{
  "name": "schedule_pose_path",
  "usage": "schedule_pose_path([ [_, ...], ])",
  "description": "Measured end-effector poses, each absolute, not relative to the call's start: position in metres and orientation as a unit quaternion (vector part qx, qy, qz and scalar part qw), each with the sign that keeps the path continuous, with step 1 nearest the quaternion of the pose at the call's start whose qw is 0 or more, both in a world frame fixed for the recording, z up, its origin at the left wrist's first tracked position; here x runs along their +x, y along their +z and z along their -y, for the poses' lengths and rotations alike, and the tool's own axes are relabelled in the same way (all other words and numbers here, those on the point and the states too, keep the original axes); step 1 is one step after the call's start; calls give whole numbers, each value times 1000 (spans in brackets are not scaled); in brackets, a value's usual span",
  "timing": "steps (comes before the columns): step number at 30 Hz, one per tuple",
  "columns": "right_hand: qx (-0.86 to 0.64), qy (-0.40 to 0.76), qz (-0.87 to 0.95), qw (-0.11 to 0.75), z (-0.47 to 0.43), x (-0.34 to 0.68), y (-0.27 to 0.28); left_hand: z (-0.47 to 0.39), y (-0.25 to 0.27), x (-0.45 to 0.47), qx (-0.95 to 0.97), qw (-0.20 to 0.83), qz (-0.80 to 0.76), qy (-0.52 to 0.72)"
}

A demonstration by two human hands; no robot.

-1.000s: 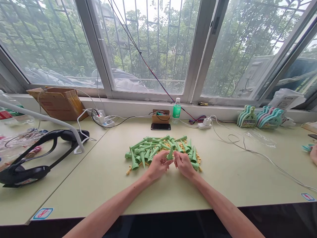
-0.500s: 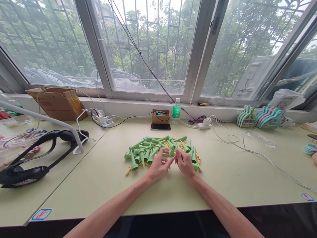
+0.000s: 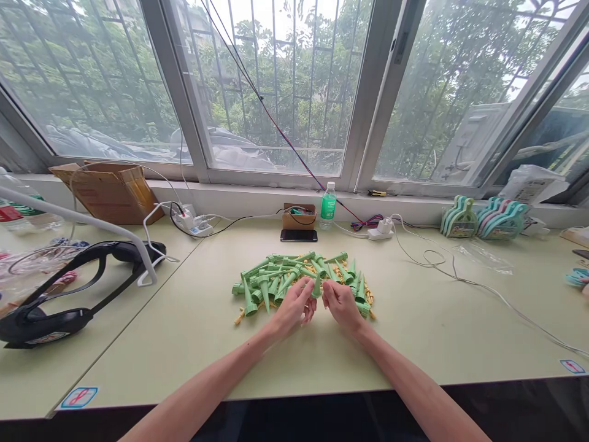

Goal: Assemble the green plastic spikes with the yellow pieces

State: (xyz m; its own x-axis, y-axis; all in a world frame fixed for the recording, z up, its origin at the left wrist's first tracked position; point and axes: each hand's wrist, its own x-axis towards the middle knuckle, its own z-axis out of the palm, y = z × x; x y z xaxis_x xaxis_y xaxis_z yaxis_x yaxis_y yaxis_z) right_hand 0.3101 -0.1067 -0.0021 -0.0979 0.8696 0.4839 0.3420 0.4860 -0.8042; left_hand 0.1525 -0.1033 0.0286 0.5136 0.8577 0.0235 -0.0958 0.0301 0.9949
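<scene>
My left hand (image 3: 293, 306) is closed on a green plastic watering spike (image 3: 317, 285), its tapered tip pointing up. Close by on the right, my right hand (image 3: 341, 304) has thumb and fingers pinched together; whatever is between them is too small to make out. Behind and around both hands lies a heap of similar green spikes (image 3: 263, 283) with ribbed collars. Small yellow plastic pieces (image 3: 239, 317) are scattered among them and along the heap's edges.
Behind the heap are a black phone (image 3: 299, 236), a small cardboard box (image 3: 299, 217) and a green-labelled bottle (image 3: 328, 206). A black headset-like frame (image 3: 83, 316) lies left. White cables (image 3: 453, 270) cross the right side, near pastel plastic pieces (image 3: 499, 220). Another person's hand (image 3: 586, 288) shows at the right edge.
My left fingers have closed in around the spike, which now stands more upright and slightly further left. My right hand has shifted slightly left, still pinched.
</scene>
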Motion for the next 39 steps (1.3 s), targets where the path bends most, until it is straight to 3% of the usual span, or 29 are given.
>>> schedule_pose_path([
  [15,-424,262,706,504,108,311,-1,96,22,150,549,687,-309,362],
  [39,-452,262,704,482,104,313,-5,99,18,152,621,603,-326,380],
])
